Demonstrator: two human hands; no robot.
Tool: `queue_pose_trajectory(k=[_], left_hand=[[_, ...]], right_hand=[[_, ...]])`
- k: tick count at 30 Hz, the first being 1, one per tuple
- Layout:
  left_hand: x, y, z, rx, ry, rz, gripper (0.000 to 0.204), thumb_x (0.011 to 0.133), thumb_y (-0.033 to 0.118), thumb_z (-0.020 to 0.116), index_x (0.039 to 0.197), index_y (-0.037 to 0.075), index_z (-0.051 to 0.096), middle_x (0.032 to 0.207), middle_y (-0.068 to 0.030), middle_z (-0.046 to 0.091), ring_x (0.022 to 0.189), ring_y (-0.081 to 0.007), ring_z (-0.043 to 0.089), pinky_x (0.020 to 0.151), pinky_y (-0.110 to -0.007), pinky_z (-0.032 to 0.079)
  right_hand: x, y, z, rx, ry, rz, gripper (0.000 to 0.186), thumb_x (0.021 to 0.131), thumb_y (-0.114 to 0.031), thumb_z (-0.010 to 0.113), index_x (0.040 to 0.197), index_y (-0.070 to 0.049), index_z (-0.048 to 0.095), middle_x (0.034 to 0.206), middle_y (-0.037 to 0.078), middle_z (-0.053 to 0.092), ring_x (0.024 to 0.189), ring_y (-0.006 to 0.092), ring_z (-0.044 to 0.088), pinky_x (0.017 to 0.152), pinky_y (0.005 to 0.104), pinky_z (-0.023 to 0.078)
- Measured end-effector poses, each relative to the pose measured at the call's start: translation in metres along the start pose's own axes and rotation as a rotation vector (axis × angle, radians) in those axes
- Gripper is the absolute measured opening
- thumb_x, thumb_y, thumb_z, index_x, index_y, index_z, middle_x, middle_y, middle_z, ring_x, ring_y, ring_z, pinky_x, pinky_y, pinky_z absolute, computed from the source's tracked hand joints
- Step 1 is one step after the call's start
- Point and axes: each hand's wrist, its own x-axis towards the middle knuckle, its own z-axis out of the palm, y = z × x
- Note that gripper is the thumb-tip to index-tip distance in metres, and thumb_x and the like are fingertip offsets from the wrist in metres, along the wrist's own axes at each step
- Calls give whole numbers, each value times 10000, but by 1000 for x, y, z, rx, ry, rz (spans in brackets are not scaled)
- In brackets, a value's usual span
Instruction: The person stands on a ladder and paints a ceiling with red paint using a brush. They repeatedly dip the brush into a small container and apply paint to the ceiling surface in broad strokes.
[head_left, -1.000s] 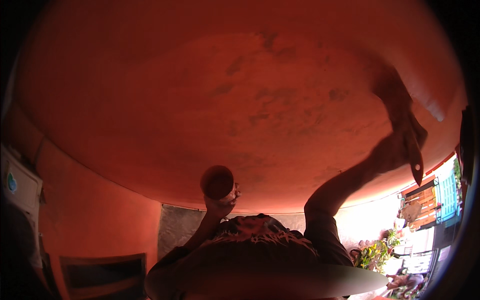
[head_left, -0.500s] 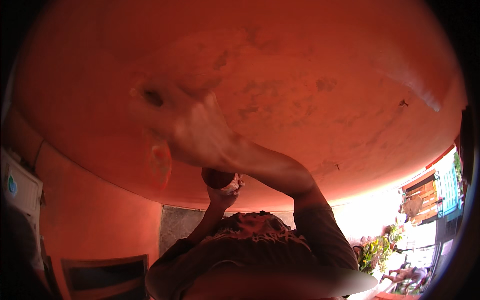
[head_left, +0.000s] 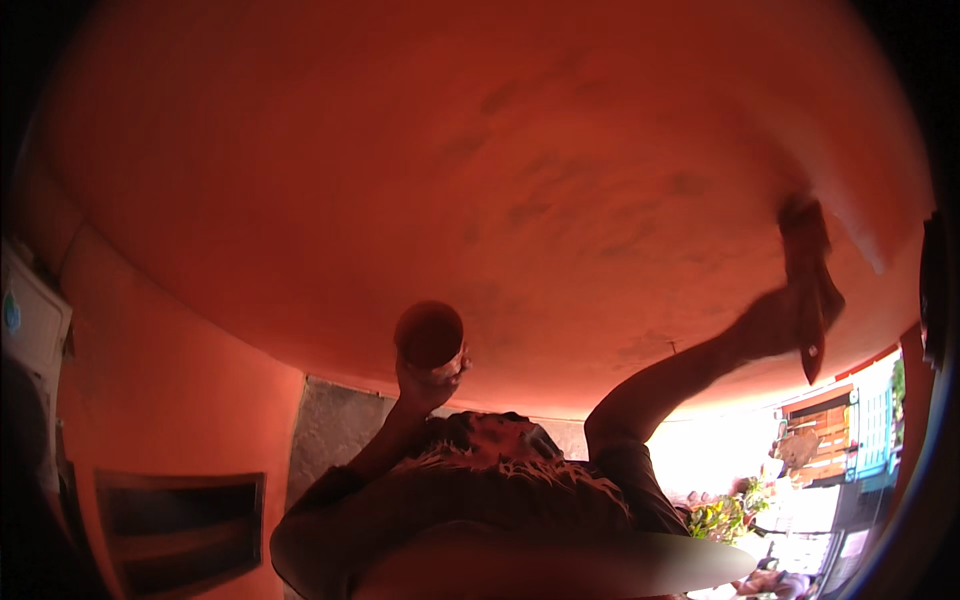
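Out to the right, my right hand (head_left: 785, 318) is closed round the handle of a paintbrush (head_left: 806, 250). The brush's dark bristles point up and meet the orange-red wall (head_left: 330, 190); its pointed handle end hangs below my hand. Nearer my chest, my left hand (head_left: 428, 388) grips a round cup (head_left: 430, 332) from below and the side. The cup's mouth faces me and its inside looks reddish-brown; how full it is I cannot tell. Dark, patchy marks (head_left: 560, 190) show on the wall between the hands.
A thin piece of metal (head_left: 673, 347) sticks out of the wall below the patches. A dark-framed recess (head_left: 185, 530) and a white box-like thing (head_left: 35, 330) are at the left. Green plants (head_left: 735, 515) and a person (head_left: 780, 584) appear at the lower right, outdoors.
My right hand has swung from the upper left across the wall to the far right, carrying the paintbrush. The left hand and cup, partly covered before, now show fully.
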Motion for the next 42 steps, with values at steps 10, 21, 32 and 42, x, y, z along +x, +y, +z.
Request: queue_pose_trajectory(k=[10, 21, 32, 42], left_hand=[[20, -14, 37, -41, -57, 67, 806, 879, 728, 502, 1409, 121, 486, 1243, -161, 609, 1001, -368, 620, 624, -391, 561], [1, -21, 103, 239, 55, 546, 719, 846, 232, 724, 1453, 34, 393, 1221, -125, 634, 1086, -282, 647, 880, -436, 559], [-18, -7, 42, 31, 212, 350, 845, 939, 696, 366, 1445, 23, 448, 1428, -197, 520, 1302, -359, 521, 1072, -506, 444], [-29, -6, 48, 35, 130, 330, 742, 985, 612, 363, 1463, 47, 418, 1441, -179, 508, 1339, -323, 491, 1141, -504, 384]], right_hand=[[-52, -167, 56, 1225, -646, 635, 205, 861, 21, 697, 990, 1, 540, 1005, 169, 658, 823, 145, 564, 731, 258, 447], [-92, -139, 55, 1253, -1075, 1034, 182, 876, -29, 692, 986, 8, 552, 886, 79, 636, 788, 93, 552, 723, 241, 431], [-85, -164, 53, 1151, -1519, 576, 233, 782, 69, 750, 968, 16, 620, 903, 74, 655, 819, 126, 631, 730, 277, 510], [-114, -204, 56, 1095, -1690, 573, 139, 773, 15, 791, 880, -11, 706, 819, 47, 699, 750, 143, 668, 668, 281, 520]])
